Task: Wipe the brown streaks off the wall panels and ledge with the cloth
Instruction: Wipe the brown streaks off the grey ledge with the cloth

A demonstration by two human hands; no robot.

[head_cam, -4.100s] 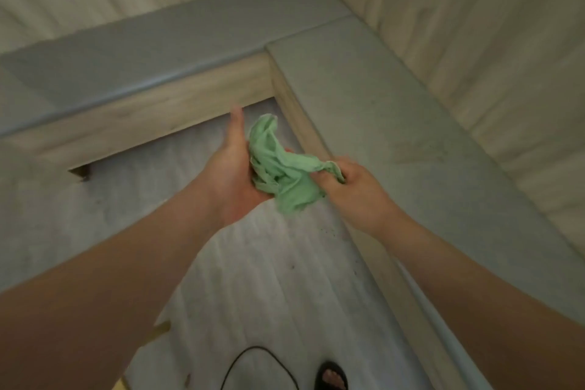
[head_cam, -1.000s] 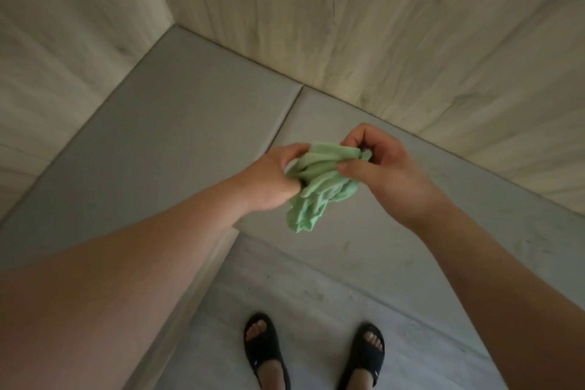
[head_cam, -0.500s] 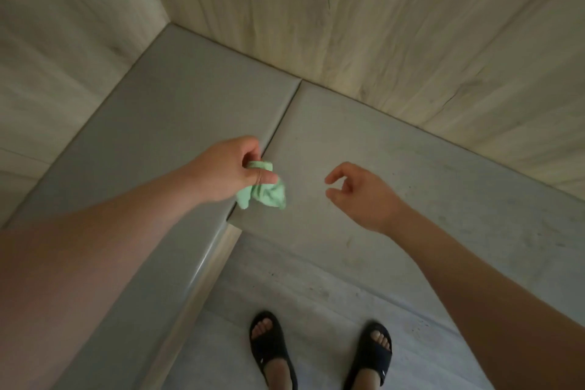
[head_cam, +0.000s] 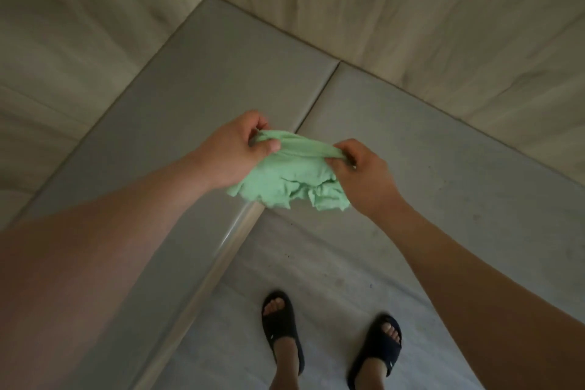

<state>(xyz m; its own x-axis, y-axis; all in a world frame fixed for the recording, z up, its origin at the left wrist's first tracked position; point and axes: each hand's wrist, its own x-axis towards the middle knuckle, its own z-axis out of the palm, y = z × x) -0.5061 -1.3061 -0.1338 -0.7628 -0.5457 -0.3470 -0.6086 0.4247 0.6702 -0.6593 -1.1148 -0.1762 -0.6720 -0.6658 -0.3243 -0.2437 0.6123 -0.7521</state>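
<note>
1. The grey ledge (head_cam: pixel 221 79) wraps the room's corner in two slabs that meet at a straight seam (head_cam: pixel 316 98).
2. The pale floor (head_cam: pixel 316 263) below carries two feet in black slides (head_cam: pixel 280 323), with dark specks scattered near the ledge.

No text could be read; small pale marks on the sandals (head_cam: pixel 282 331) were too tiny to make out.

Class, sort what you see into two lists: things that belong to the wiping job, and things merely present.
Belongs to the job: crumpled pale-green cloth, gripped by the left hand and right hand; grey L-shaped ledge; pale wood-grain wall panels.
Merely present: black slide sandals on the feet; pale grey floor.
</note>
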